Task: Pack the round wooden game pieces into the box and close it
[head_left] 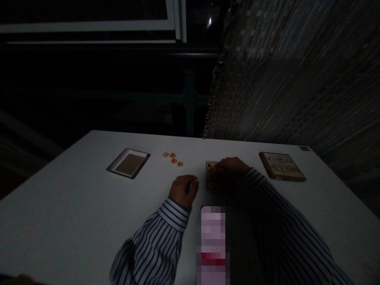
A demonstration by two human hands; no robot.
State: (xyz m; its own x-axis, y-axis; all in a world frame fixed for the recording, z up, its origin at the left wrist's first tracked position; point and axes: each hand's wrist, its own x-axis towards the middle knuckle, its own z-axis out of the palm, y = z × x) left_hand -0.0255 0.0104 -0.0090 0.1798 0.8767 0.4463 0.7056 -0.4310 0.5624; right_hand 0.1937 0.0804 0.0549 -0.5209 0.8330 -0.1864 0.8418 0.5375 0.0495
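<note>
The scene is dim. My right hand [232, 165] rests on a small wooden board [210, 176] with round pieces on it; its fingers are curled over the board's top edge, and what they pinch is hidden. My left hand [183, 189] lies on the white table [74, 213] just left of the board, fingers curled in, with nothing visible in it. Several round yellow pieces with red marks [172, 158] lie in a short row on the table beyond my left hand. Both arms wear blue-and-white striped sleeves.
A shallow brown box tray with a white rim [128, 163] sits at the left. A printed box lid [282, 166] lies at the right. A beaded curtain [282, 71] hangs behind the table's far right; a dark window is at the far left.
</note>
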